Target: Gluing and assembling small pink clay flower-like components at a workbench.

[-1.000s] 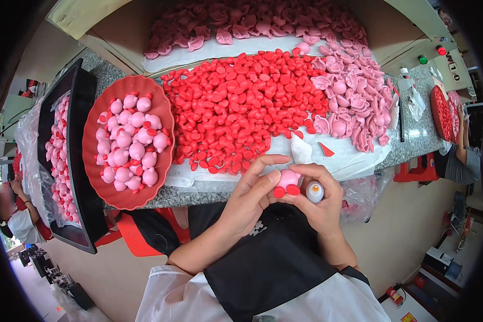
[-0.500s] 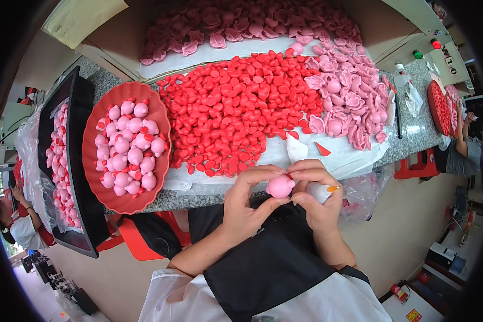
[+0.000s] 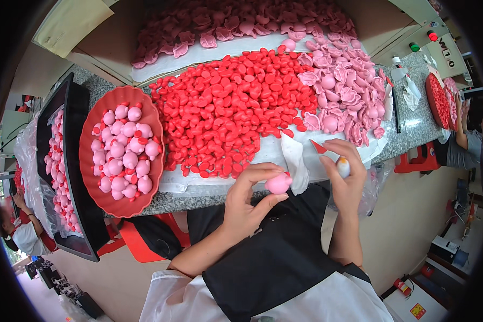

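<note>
My left hand (image 3: 247, 204) holds a small pink toy figure (image 3: 278, 183) between thumb and fingers, just below the table's front edge. My right hand (image 3: 344, 177) is apart from it, to the right, and grips a small white glue bottle with an orange tip (image 3: 343, 167). Its fingers reach toward a loose red piece (image 3: 319, 147) on the white sheet. A big heap of small red pieces (image 3: 225, 112) lies straight ahead, with pink shells (image 3: 341, 88) to its right.
A red scalloped tray (image 3: 91, 161) at the left holds several finished pink figures. A black tray (image 3: 75, 225) with more stands further left. Darker pink shells (image 3: 225, 24) fill a box behind. Other people sit at far left and far right.
My hands were together on the pink figure with the bottle beside it. They have separated: the left keeps the figure, the right has lifted right toward the table with the bottle.
</note>
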The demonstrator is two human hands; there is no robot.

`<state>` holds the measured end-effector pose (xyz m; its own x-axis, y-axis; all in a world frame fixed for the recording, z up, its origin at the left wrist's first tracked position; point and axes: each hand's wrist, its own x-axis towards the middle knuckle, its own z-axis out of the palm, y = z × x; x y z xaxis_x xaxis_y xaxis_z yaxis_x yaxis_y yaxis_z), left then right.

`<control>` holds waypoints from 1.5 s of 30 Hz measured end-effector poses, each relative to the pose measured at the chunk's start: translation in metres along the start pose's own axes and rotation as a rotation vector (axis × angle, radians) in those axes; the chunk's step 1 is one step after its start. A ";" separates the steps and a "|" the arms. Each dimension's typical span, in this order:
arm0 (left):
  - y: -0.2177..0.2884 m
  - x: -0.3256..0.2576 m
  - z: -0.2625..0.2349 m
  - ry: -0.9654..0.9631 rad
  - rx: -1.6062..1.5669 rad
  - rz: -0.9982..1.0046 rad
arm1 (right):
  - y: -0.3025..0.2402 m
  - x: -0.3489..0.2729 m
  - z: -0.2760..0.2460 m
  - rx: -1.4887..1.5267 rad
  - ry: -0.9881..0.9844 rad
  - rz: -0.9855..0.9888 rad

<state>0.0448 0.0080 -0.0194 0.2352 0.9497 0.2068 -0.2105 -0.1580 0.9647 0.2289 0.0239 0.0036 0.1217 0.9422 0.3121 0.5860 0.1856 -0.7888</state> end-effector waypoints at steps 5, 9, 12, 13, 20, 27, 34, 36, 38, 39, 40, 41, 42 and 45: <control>0.000 0.006 0.014 0.080 -0.230 -0.169 | 0.017 0.003 0.003 -0.262 -0.061 0.015; -0.007 0.011 0.021 0.063 -0.233 -0.223 | 0.028 0.005 0.001 -0.284 -0.056 0.046; -0.020 0.014 0.024 0.062 -0.245 -0.229 | 0.041 0.004 0.002 -0.158 0.004 0.029; -0.024 0.015 0.026 0.062 -0.228 -0.220 | 0.045 0.003 0.003 -0.060 0.051 0.017; -0.057 0.025 0.034 0.112 0.036 -0.316 | 0.044 -0.008 0.024 0.494 -0.097 0.210; -0.076 0.037 0.039 -0.032 0.349 -0.226 | 0.083 -0.009 0.037 0.343 -0.138 0.080; -0.100 0.047 0.046 -0.004 0.220 -0.286 | 0.108 0.002 0.030 0.334 -0.040 0.105; -0.099 0.054 0.054 -0.013 0.216 -0.271 | 0.108 0.011 0.016 0.406 -0.064 0.137; -0.094 0.061 0.066 -0.017 0.201 -0.299 | 0.110 0.018 -0.001 0.326 -0.049 0.119; -0.088 0.062 0.074 -0.015 0.188 -0.338 | 0.111 0.022 -0.013 0.250 -0.038 0.103; -0.087 0.067 0.081 -0.022 0.180 -0.349 | 0.116 0.031 -0.027 0.183 -0.024 0.080; -0.081 0.073 0.091 -0.013 0.182 -0.359 | 0.120 0.038 -0.041 0.081 -0.015 0.047; -0.073 0.081 0.102 0.000 0.187 -0.362 | 0.124 0.048 -0.056 -0.020 -0.005 0.008; -0.059 0.095 0.138 0.005 0.164 -0.387 | 0.138 0.070 -0.102 -0.123 -0.048 -0.007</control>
<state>0.2106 0.0707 -0.0345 0.2627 0.9486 -0.1767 0.0470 0.1703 0.9843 0.4000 0.0867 -0.0293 0.0804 0.9537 0.2898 0.6808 0.1598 -0.7148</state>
